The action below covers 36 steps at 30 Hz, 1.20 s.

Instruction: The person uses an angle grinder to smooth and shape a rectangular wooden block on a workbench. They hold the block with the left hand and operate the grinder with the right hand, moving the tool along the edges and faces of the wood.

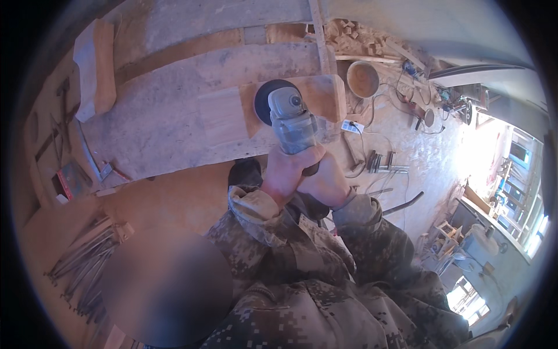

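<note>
Nearest to me are the camouflage sleeves [302, 273], rising from the lower edge toward the angle grinder [290, 119], which I take as my landmark. Both hands are wrapped tight around its grey body from below: the left hand [288, 171] grips the rear of the housing with fingers fully closed, and the right hand [328, 180] is clasped just beside it, also closed on the tool, the two hands touching each other.

The grinder points away from the person, its dark round disc [273, 102] at the far end resting against a pale wooden block [317, 99]. That block lies on a long, dusty plank [192, 110] that runs off to the left of the grinder.

Down to the left of the grinder, well apart from it, a bundle of long metal tools [87, 262] lies on the sawdust floor. To the right of the grinder, a few clamps [383, 163] and cables lie on the ground. Beyond the grinder, up and to the right, sits a round wooden bowl [363, 78], and further still a heap of wood offcuts [357, 35].
</note>
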Tool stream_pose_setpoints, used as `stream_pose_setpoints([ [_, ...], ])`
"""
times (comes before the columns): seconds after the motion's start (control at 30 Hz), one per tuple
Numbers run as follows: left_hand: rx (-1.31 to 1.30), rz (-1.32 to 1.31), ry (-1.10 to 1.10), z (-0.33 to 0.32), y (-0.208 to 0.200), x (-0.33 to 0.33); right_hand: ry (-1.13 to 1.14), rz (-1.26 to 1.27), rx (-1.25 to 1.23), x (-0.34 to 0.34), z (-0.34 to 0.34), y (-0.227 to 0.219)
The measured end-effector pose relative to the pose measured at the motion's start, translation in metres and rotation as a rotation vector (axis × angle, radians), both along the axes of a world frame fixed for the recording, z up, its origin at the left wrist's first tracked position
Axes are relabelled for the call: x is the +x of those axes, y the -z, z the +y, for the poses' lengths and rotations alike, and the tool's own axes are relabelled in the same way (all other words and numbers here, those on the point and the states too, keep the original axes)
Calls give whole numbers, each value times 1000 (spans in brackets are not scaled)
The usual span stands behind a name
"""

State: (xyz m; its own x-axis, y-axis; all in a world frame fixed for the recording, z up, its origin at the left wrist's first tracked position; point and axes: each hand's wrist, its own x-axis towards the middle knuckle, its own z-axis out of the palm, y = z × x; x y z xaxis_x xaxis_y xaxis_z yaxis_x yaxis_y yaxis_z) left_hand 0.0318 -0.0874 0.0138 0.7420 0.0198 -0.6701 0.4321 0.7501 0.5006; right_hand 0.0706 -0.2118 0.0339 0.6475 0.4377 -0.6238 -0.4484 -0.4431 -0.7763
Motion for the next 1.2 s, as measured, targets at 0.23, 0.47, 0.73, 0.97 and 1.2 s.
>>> stream_pose_setpoints([
  [0.23, 43, 32, -17, 14, -5, 4, -53, 82, 72, 9, 9, 8],
  [0.47, -23, -7, 1, 8, 7, 4, 3, 31, 64, 8, 8, 6],
  [0.73, -113, -42, -2, -2, 13, 6, -18, -47, -33, 2, -7, 14],
  [0.97, 28, -9, -34, 16, -3, 14, -43, 8, 3, 16, 13, 8],
  [1.2, 44, 12, -20, 12, 4, 13, -20, 67, 4, 20, 15, 0],
])
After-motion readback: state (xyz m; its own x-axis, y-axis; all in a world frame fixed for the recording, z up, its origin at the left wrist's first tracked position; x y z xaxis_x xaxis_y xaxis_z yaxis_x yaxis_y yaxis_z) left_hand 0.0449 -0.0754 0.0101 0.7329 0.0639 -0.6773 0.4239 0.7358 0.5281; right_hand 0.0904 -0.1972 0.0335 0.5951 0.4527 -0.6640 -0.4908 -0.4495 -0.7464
